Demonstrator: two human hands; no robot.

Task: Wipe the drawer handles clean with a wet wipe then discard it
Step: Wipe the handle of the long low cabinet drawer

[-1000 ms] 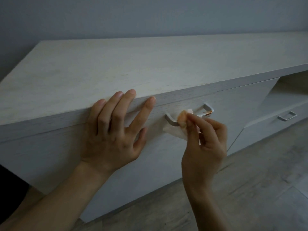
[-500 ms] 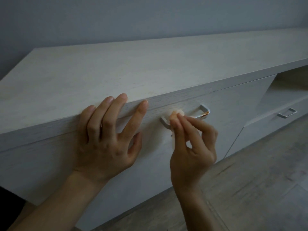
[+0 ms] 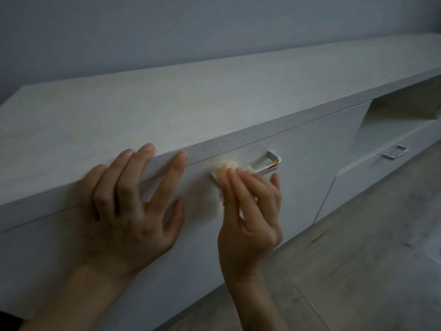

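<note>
Orange residue (image 3: pixel 274 164) on the handle's (image 3: pixel 266 168) right corner suggests wiping is unfinished; the far handle (image 3: pixel 395 152) and discarding are left. The right hand (image 3: pixel 250 211) pinches the stained wipe (image 3: pixel 228 166) on the handle's left end; the left hand (image 3: pixel 128 211) rests spread on the cabinet (image 3: pixel 214 91) edge. The handle's bar runs left-right along the drawer front.

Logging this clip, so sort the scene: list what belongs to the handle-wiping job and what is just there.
Job: wipe, stained near handle, far handle.
Just there: cabinet top, open shelf, floor, wall.
</note>
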